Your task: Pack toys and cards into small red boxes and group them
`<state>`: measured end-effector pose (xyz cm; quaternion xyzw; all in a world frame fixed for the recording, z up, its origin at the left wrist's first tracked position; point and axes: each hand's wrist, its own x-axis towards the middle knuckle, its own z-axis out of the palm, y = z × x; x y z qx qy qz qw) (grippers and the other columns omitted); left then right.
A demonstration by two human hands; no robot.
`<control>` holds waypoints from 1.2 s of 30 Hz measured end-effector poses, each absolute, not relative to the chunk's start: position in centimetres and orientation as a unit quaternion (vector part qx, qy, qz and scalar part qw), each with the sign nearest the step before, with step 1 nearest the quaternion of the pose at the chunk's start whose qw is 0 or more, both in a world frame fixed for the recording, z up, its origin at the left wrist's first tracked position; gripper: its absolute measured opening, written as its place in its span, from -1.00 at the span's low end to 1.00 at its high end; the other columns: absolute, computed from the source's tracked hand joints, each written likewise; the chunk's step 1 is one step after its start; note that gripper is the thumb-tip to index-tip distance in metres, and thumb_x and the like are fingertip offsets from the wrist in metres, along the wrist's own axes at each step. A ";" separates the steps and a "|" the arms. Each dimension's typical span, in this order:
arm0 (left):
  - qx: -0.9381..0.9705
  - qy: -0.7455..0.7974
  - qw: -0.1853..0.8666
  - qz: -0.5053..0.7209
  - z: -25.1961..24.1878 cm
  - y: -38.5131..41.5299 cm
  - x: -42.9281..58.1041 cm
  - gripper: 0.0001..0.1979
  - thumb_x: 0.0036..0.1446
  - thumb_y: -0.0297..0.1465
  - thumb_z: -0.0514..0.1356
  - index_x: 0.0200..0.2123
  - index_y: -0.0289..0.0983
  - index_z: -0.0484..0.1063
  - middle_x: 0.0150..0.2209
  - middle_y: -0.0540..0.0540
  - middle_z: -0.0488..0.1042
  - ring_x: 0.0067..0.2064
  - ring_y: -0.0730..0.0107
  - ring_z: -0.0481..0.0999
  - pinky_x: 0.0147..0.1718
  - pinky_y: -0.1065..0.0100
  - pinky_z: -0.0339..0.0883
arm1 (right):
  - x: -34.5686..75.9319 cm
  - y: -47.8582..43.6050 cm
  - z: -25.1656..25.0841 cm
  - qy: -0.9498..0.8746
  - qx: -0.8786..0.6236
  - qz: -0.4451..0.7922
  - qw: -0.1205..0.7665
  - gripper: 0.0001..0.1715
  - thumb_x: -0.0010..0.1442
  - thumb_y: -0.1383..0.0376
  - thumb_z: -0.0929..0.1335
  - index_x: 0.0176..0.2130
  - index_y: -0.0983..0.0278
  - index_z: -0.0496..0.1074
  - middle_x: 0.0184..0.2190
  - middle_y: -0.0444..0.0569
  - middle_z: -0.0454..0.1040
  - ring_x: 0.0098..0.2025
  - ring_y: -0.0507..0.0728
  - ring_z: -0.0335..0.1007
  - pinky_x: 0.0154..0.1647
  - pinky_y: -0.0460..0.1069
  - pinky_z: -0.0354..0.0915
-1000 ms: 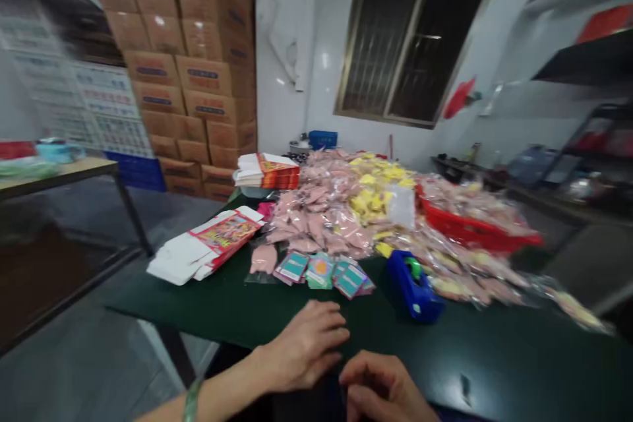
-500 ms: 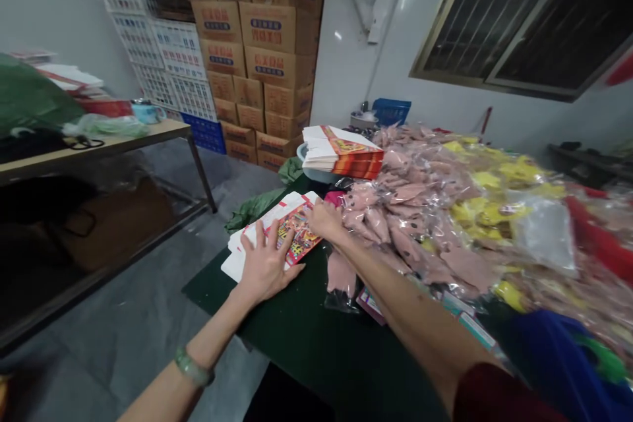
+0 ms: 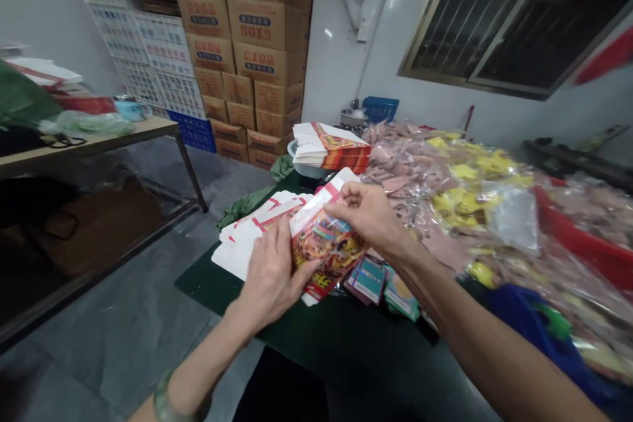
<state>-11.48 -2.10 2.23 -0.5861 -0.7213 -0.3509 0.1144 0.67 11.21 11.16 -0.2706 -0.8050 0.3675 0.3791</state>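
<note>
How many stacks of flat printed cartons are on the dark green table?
2. One stack of flat red-and-white printed cartons sits on a pale basin; the other lies beside the left hand. Some may be hidden.

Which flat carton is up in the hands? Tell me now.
The printed carton between the left hand and right hand: it alone is raised, while the others lie stacked on the table or on the bowl.

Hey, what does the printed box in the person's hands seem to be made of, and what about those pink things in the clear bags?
The printed flat box between the left hand and right hand looks like thin paperboard: glossy colour print, plain white inner side, crisp folds. The pink pieces lie in clear plastic bags, judging by the shine and crinkles; their own material can't be told through the wrap.
</note>
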 end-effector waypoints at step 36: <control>-0.614 -0.403 -0.027 -0.678 -1.1 0.5 2.3 -0.55 0.00 -0.49 0.28 0.00 -0.20 0.38 -0.04 -0.13 0.45 -0.02 0.27 0.46 -0.07 0.34 0.35 | 20.7 2.3 3.1 -0.795 -0.288 0.133 0.517 -0.65 0.21 0.49 0.20 -0.05 0.22 0.35 -0.09 0.02 0.29 -0.06 0.08 0.31 -0.07 -0.02 0.30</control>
